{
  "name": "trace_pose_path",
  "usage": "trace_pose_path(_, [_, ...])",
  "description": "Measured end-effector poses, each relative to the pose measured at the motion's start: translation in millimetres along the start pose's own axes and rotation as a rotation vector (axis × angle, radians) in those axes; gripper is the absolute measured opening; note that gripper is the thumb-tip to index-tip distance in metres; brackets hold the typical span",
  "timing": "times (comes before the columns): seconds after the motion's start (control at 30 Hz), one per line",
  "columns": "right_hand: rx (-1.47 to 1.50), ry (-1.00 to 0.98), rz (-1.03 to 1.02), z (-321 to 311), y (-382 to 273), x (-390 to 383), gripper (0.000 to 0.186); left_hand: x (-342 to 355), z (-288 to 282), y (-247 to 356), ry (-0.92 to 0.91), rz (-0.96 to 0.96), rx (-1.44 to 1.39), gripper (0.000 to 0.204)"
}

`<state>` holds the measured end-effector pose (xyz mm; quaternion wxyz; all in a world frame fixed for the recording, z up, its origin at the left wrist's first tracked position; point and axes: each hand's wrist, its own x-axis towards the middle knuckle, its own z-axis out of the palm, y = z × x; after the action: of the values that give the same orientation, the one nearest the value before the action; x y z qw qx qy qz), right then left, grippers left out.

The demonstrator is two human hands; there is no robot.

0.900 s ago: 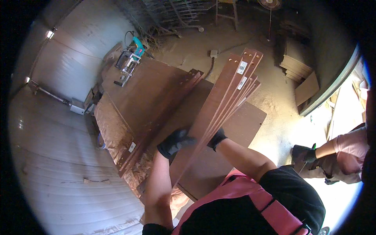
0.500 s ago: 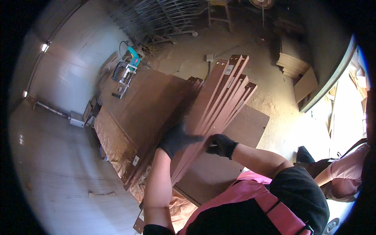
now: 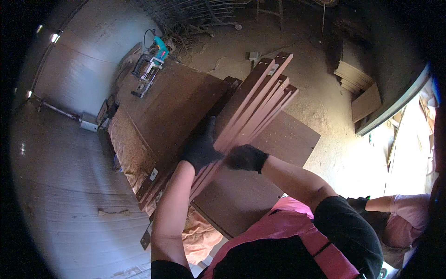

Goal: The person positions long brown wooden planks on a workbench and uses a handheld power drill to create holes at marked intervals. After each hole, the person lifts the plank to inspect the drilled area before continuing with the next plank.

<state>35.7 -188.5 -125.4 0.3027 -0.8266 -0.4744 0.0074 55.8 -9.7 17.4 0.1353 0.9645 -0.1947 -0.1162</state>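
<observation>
Several long brown boards (image 3: 253, 104), holes at their far ends and a label on one, stand bundled at a slant, slightly fanned out. My left hand (image 3: 200, 149) in a black glove grips the bundle's left side, fingers pointing up along it. My right hand (image 3: 245, 158), also gloved, is at the right side of the bundle, close to the left one, its fingers curled but smeared by motion. Under and around the bundle lie a brown panel (image 3: 292, 139) with a hole near its corner and another row of long boards (image 3: 151, 186), partly hidden by the bundle and my arm.
A teal power tool (image 3: 160, 46) in a metal frame rests on a large board (image 3: 181, 83). Crumpled covering (image 3: 132, 153) shows at left, a metal rack (image 3: 200, 16) behind, stacked cardboard (image 3: 353, 74) at back right. A co-worker in pink (image 3: 409, 218) bends at lower right.
The bundle has tilted and spread slightly at its far ends. My left hand's fingers have swung upward along it, and my right hand has moved leftward. The co-worker has shifted lower.
</observation>
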Motion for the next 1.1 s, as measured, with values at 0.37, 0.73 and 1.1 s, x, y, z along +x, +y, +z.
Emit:
trace_pose_path(0.37, [0.002,0.122,0.096,-12.6,-9.3,-10.5,0.020,-30.0,7.1,53.6,0.341,0.053,0.079,0.094])
trace_pose_path(0.73, [0.430,-0.003,0.254,-0.8,-18.5,-135.5,0.029,-49.9,156.5,68.3,0.049,0.036,-0.080,0.094])
trace_pose_path(1.1, [0.765,0.006,0.414,16.7,-0.1,-69.5,0.028,-67.3,162.3,56.6,0.548,0.151,0.019,0.017])
